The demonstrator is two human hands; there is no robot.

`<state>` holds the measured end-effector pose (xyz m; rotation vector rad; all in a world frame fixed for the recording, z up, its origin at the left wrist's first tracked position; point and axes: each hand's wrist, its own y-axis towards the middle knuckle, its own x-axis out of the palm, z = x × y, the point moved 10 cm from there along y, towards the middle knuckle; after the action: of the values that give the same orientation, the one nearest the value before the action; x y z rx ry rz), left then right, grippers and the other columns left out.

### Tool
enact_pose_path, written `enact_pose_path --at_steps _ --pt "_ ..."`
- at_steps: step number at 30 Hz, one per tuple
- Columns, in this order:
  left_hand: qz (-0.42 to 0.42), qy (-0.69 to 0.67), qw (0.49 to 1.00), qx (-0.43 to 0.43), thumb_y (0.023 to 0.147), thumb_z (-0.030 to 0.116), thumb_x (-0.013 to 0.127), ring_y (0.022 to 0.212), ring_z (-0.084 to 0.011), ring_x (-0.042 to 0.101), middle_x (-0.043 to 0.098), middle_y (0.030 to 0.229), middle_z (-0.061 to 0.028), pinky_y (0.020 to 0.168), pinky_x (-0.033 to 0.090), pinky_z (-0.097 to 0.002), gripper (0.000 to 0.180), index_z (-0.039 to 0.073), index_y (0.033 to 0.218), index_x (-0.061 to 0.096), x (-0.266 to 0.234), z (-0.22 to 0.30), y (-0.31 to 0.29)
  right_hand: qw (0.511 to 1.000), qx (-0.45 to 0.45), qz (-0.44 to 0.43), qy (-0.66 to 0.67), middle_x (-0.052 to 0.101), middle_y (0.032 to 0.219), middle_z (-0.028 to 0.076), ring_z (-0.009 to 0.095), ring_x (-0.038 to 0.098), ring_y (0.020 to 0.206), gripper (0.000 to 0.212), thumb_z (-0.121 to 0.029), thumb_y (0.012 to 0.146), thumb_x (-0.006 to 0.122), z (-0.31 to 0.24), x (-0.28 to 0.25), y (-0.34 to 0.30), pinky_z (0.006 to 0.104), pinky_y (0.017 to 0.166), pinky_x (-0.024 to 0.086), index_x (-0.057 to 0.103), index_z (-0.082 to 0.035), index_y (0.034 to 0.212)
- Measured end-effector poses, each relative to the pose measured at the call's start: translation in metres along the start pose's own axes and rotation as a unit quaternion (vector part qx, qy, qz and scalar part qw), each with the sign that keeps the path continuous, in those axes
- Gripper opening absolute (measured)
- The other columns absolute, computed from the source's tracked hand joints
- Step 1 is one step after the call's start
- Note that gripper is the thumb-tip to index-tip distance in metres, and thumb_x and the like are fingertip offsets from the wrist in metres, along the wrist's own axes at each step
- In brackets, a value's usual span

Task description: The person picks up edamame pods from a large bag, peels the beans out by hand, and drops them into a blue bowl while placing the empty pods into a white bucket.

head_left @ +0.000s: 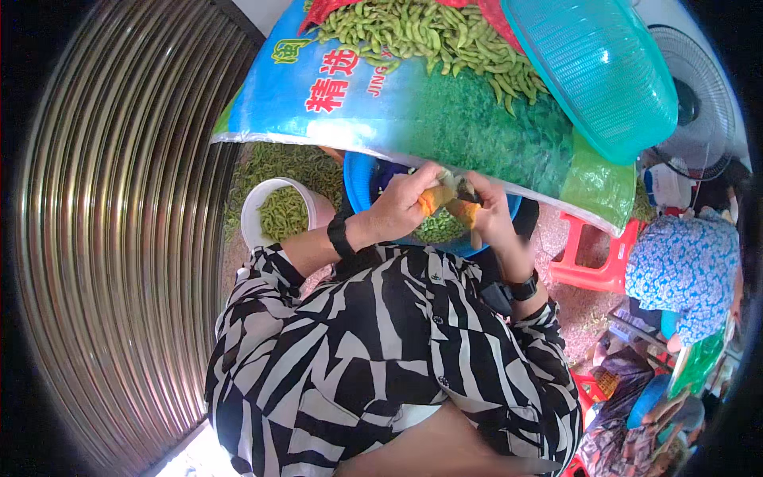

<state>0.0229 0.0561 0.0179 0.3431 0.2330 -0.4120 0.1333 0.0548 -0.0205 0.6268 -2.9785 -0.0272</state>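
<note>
Pod (450, 184): we saw it, small and pale green, between the fingertips of both hands, above the blue basin (356, 176); blur hid its exact outline.
Weight and shell: we judged it very light, with a skin that would bend rather than snap, perhaps a little slick if damp.
Beans inside: we expected these to be firmer than the shell, yet easy to bruise under a hard squeeze.
Best hold: we would have taken it by its two ends or along the seam, using thumb and forefinger.
Left hand (402, 200): we found its grip drawn in, thumb and fingers pinching the pod from the left.
Right hand (493, 211): we saw its grip nearly closed too, pinching at the same pod from the right, though its contact was partly hidden.
Orange wraps (431, 200): we noticed one on each hand near the fingertips, likely adding friction.
Loose beans (439, 230): we saw them lying in the basin, below the hands.
Other pods: we had a heap (429, 33) beyond, on the printed plastic sheet (274, 107), and more in the white bucket (250, 215) at left.
</note>
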Motion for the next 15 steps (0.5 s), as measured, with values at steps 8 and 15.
enact_pose_path --at_steps 8,15 --pt "-0.119 0.48 0.859 -0.132 0.084 0.01 0.06 0.072 -0.0352 0.064 0.062 0.075 -0.0188 0.062 0.049 -0.0461 0.008 0.006 0.09 0.06 -0.104 -0.004 -0.048 0.938 -0.067 -0.022 -0.341 0.055 0.084 0.017 0.039 0.056 0.081 0.035 -0.003 0.063 0.062 0.005 -0.01 -0.008 0.0416 0.069 0.046 0.055 0.002 0.098" --pt "0.002 0.486 0.873 -0.032 0.081 0.012 0.061 0.078 -0.0375 0.062 0.062 0.082 -0.0193 0.067 0.049 -0.0478 0.011 0.006 0.089 0.064 -0.137 0.027 0.015 0.892 -0.133 -0.014 -0.432 0.058 0.088 0.02 0.042 0.056 0.086 0.039 -0.003 0.064 0.062 0.003 -0.005 -0.011 0.0466 0.073 0.047 0.055 0.001 0.101"
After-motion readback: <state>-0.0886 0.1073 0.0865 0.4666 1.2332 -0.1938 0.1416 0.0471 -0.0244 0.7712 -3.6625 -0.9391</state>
